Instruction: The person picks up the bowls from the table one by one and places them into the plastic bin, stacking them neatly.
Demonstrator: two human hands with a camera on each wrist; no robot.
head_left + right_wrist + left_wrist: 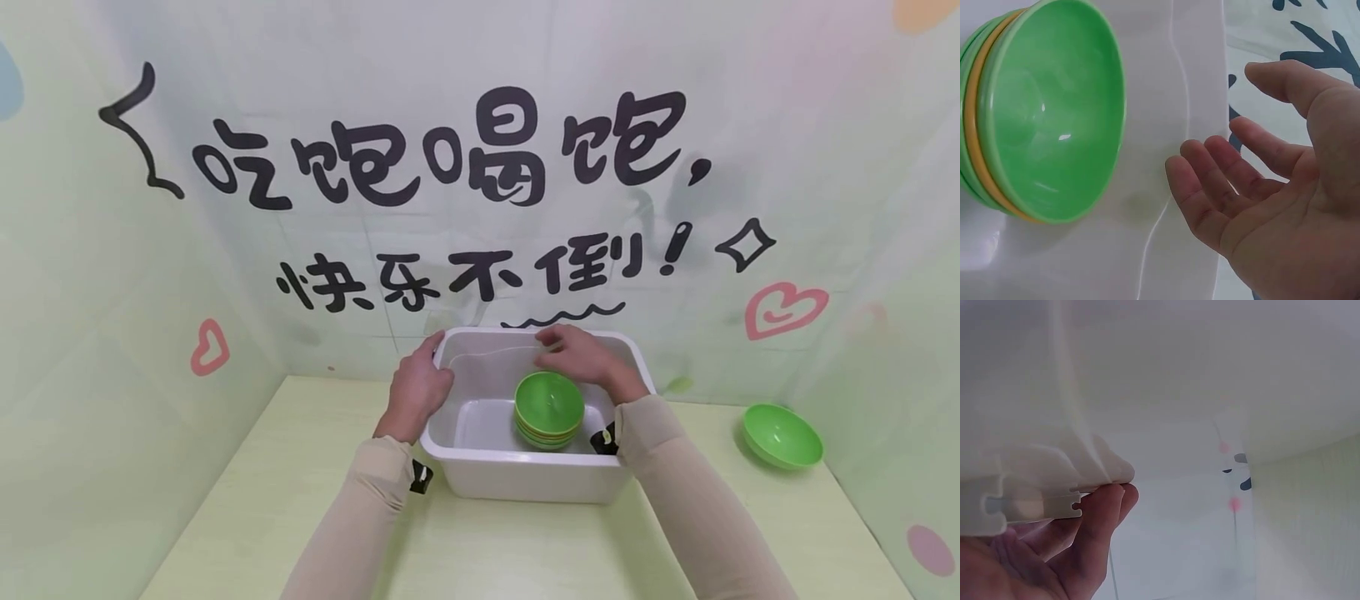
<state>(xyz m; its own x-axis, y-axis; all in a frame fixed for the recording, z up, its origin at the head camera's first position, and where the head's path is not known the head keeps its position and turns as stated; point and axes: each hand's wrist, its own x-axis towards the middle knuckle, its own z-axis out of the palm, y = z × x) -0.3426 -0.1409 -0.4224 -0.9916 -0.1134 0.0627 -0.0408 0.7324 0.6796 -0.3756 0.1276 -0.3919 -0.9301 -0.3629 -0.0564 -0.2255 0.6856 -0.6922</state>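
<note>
A white plastic basin (525, 481) stands on the table, with a stack of green bowls (550, 404) inside it, one yellow-orange edge showing among them. My left hand (420, 387) grips the basin's left rim; in the left wrist view its fingers (1100, 519) curl beneath the lip. Over the basin's back right part, my right hand (581, 354) holds nothing. The right wrist view shows its palm and loosely bent fingers (1200, 200) apart from the top bowl (1054, 112).
Another green bowl (783, 437) lies alone on the table to the right of the basin. Pale table surface (300, 483) extends to the left and front. A printed wall sheet (450, 67) with black characters rises behind the basin, with sheets at both sides.
</note>
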